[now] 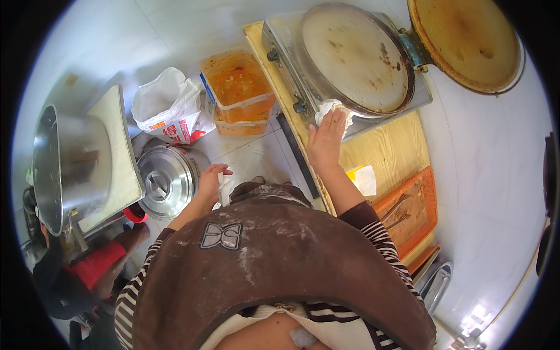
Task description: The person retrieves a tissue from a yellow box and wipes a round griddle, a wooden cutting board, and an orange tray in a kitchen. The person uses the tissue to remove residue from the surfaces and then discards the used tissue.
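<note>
My right hand (327,140) presses a crumpled white paper tissue (334,111) against the steel top of a griddle appliance (286,57), beside its front knobs. Just beyond the tissue lies the round, stained griddle plate (354,57). A hinge joins it to the raised round lid (468,39), browned inside. My left hand (212,181) is at the left of my flour-dusted brown apron, with white tissue (225,188) held at its fingers. A steel pot lid (159,183) is to the left of that hand.
An orange plastic basket (431,210) with tongs and a tissue pack (365,179) rest on the wooden table (385,140). Tubs of orange liquid (238,87), a white sack (164,109) and a large steel pot (83,162) stand left. Another person's red garment (97,264) shows lower left.
</note>
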`<state>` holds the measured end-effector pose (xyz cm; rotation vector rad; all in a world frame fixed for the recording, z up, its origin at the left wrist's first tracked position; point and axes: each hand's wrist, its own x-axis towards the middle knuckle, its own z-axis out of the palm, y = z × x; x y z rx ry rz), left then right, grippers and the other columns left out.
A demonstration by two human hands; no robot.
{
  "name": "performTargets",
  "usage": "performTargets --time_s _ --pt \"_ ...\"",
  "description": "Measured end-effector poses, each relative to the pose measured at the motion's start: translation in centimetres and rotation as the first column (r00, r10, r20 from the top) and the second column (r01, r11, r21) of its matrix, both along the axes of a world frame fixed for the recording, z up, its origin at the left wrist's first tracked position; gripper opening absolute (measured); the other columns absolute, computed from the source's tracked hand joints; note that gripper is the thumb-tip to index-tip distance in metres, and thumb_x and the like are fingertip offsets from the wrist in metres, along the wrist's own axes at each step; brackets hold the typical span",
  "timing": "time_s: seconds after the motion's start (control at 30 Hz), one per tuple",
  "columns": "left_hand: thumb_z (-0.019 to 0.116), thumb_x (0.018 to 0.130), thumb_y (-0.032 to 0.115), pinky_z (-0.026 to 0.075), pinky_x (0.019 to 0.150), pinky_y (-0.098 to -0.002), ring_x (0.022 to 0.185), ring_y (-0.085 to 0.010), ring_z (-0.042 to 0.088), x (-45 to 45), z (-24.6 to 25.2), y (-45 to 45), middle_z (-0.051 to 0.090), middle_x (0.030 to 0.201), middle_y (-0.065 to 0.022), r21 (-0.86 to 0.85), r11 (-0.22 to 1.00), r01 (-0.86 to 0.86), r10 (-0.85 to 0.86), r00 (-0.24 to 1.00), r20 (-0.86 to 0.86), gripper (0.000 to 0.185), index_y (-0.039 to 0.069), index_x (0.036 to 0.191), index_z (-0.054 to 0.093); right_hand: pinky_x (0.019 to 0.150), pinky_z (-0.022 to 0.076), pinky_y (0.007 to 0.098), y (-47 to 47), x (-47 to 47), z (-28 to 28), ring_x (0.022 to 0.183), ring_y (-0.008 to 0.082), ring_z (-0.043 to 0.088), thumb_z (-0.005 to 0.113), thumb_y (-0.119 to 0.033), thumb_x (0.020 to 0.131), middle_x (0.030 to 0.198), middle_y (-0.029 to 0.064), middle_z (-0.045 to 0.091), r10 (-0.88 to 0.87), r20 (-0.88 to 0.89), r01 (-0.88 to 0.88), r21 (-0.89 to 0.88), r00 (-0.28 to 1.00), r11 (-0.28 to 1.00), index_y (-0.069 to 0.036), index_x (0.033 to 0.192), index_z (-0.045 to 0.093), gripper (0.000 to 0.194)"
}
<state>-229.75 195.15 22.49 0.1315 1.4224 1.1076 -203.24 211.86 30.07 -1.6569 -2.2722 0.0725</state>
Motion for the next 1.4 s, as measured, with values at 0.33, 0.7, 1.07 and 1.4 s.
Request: performTargets --time_s 0.33,0.7,1.07,1.4 --pt "0.049 0.085 0.011 0.047 0.062 -0.0321 0.068 -0.0201 0.056 0.3 1.7 -0.3 0.063 0.082 -0.0128 -0.053 0.995 -0.09 0.09 0.996 -0.005 0.017 0.001 0.097 0.057 0.111 0.012 0.0493 3.0 -3.9 0.6 0.133 0.0463 0.017 0.047 -0.02 0.089 0.14 0.0349 0.021 0.155 -0.029 -0.155 -0.016 0.988 0.988 0.015 0.132 0.023 0.061" --pt "0.049 0.085 0.011 0.047 0.061 -0.0317 0.067 -0.0188 0.056 -0.4 2.1 -1.5 0.063 0.08 -0.0115 0.012 0.988 -0.154 0.154 0.987 -0.049 0.016 0.002 0.095 0.057 0.107 0.0193 0.0496 7.6 -9.2 0.1 0.128 0.0466 0.026 0.051 -0.012 0.086 0.137 0.0347 0.024 0.213 -0.054 -0.212 0.039 0.975 0.977 0.014 0.129 0.026 0.056" --pt "0.049 0.086 0.012 0.048 0.058 -0.0319 0.064 -0.0191 0.056 -0.6 2.5 -3.3 0.063 0.081 -0.0108 -0.065 0.97 -0.236 0.238 0.971 0.024 0.016 0.002 0.097 0.056 0.095 0.0389 0.0445 13.5 -12.4 0.4 0.117 0.0373 0.045 0.049 -0.004 0.082 0.129 0.0251 0.042 0.187 0.079 -0.192 0.067 0.979 0.979 0.007 0.117 0.047 0.036" --pt "0.048 0.087 0.014 0.048 0.058 -0.0313 0.065 -0.0184 0.056 -1.0 2.2 -2.3 0.063 0.083 -0.0105 -0.062 0.986 -0.154 0.157 0.987 0.036 0.018 0.003 0.099 0.056 0.074 0.0484 0.0281 6.9 -6.5 4.8 0.082 0.0191 0.063 0.055 -0.001 0.077 0.088 0.01 0.067 0.068 -0.764 -0.133 -0.024 0.641 0.991 -0.001 0.1 0.065 0.024"
